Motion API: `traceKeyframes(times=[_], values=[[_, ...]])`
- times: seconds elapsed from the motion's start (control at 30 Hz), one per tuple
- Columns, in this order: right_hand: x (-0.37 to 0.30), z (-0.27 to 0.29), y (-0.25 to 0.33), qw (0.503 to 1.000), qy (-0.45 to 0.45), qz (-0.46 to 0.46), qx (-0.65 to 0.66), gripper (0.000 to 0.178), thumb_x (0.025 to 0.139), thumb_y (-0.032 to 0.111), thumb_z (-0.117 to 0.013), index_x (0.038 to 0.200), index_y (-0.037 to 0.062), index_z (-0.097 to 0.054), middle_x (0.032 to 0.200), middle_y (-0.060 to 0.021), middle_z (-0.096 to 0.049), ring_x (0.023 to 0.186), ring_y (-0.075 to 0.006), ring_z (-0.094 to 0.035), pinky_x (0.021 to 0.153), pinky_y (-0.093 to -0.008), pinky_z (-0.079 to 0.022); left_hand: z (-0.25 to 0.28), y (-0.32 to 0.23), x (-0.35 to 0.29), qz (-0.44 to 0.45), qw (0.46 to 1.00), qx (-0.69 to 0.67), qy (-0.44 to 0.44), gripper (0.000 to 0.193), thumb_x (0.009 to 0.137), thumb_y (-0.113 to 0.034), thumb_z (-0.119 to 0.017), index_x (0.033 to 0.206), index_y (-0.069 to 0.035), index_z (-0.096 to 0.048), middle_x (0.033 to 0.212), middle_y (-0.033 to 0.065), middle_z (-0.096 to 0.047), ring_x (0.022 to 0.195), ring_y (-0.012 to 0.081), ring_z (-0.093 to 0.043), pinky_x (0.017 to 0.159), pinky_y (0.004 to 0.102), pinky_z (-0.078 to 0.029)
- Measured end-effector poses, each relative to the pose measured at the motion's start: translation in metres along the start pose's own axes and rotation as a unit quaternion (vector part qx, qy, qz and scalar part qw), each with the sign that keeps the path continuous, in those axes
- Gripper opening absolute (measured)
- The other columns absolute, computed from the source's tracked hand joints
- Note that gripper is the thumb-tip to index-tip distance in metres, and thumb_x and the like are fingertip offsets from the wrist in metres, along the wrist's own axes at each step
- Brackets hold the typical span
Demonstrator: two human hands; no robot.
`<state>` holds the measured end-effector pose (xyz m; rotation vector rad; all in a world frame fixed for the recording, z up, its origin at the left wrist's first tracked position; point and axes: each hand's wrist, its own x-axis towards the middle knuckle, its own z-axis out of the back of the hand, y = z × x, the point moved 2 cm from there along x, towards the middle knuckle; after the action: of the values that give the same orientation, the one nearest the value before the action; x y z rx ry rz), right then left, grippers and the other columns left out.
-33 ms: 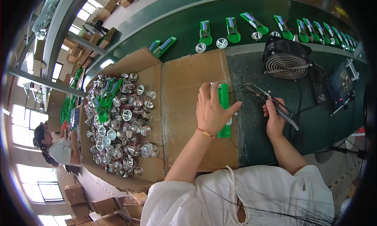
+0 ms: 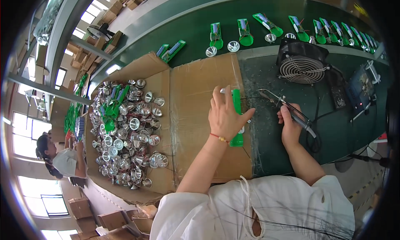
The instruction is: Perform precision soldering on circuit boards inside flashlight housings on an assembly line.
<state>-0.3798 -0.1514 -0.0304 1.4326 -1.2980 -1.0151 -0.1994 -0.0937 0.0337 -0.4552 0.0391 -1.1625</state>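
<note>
My left hand [image 2: 225, 117] lies over a long green plastic casing [image 2: 236, 140], its thumb stretched across to the right and its other fingers bent along the left side. The palm hides the casing's middle. Small white parts [image 2: 241, 131] show at its right edge, and thin dark wires stick out from it. A small pale piece [image 2: 222, 91] shows by my fingertips. In my right hand [image 2: 290, 123] is a soldering iron [image 2: 301, 118], held like a pen. Its tip points up and left, apart from the casing, above the dark green bench mat [image 2: 271, 156].
Shiny reflector cups [image 2: 134, 123] fill a cardboard box [image 2: 125, 195] on the left. Cardboard [image 2: 200, 115] covers the bench beside it. A fan [image 2: 303, 69] and a blue soldering station [image 2: 359, 90] stand right. Beyond, green flashlight casings [image 2: 245, 38] line the belt. Another person [image 2: 64, 161] works far left.
</note>
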Motion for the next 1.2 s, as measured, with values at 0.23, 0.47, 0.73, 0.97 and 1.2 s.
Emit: traceKeyframes(times=[0.23,0.47,0.73,0.97,1.2], values=[[0.000,0.003,-0.004,1.000,0.018,0.011,0.003,0.018,0.086,0.018,-0.061,0.091,0.0021,-0.055,0.071,-0.0030,-0.058,0.060,-0.0049,-0.049,0.051,-0.0184,-0.039,0.002,0.042,0.011,0.068,0.992,-0.025,0.105,0.054,0.066,-0.033,-0.068,0.109,-0.003,-0.054,0.111,0.0180,-0.049,0.086,0.0360,-0.060,0.075,0.0425,-0.050],[-0.001,0.003,-0.003,0.999,0.041,-0.005,-0.011,0.018,0.086,0.018,-0.060,0.092,0.0020,-0.055,0.072,-0.0034,-0.057,0.061,-0.0059,-0.051,0.053,-0.0180,-0.039,0.012,0.075,-0.002,0.184,0.914,-0.329,0.147,0.032,0.080,-0.016,-0.056,0.106,0.001,-0.051,0.083,0.0079,-0.054,0.077,0.0166,-0.055,0.066,0.0299,-0.046],[0.000,0.004,-0.004,0.998,0.050,0.000,-0.025,0.018,0.086,0.019,-0.061,0.091,0.0022,-0.056,0.071,-0.0028,-0.057,0.062,-0.0053,-0.050,0.053,-0.0179,-0.039,0.077,0.062,-0.049,0.192,0.863,-0.367,0.288,0.038,0.086,-0.014,-0.051,0.122,-0.002,-0.050,0.095,0.0043,-0.052,0.083,0.0114,-0.050,0.068,0.0255,-0.043],[-0.001,0.001,-0.005,0.999,0.052,0.000,0.000,0.018,0.085,0.016,-0.063,0.090,0.0015,-0.055,0.071,-0.0019,-0.058,0.062,-0.0037,-0.050,0.054,-0.0171,-0.038,0.016,0.078,-0.038,0.102,0.970,-0.138,0.174,0.049,0.082,-0.026,-0.060,0.121,0.000,-0.048,0.115,0.0196,-0.048,0.095,0.0317,-0.056,0.079,0.0351,-0.047],[-0.002,0.002,-0.006,0.998,0.056,-0.006,0.009,0.018,0.086,0.017,-0.063,0.091,0.0019,-0.054,0.071,-0.0026,-0.059,0.060,-0.0034,-0.049,0.051,-0.0172,-0.037,0.012,0.062,-0.046,0.044,0.995,0.012,0.091,0.041,0.078,-0.031,-0.065,0.104,-0.001,-0.057,0.087,0.0181,-0.060,0.074,0.0336,-0.061,0.065,0.0380,-0.049]])
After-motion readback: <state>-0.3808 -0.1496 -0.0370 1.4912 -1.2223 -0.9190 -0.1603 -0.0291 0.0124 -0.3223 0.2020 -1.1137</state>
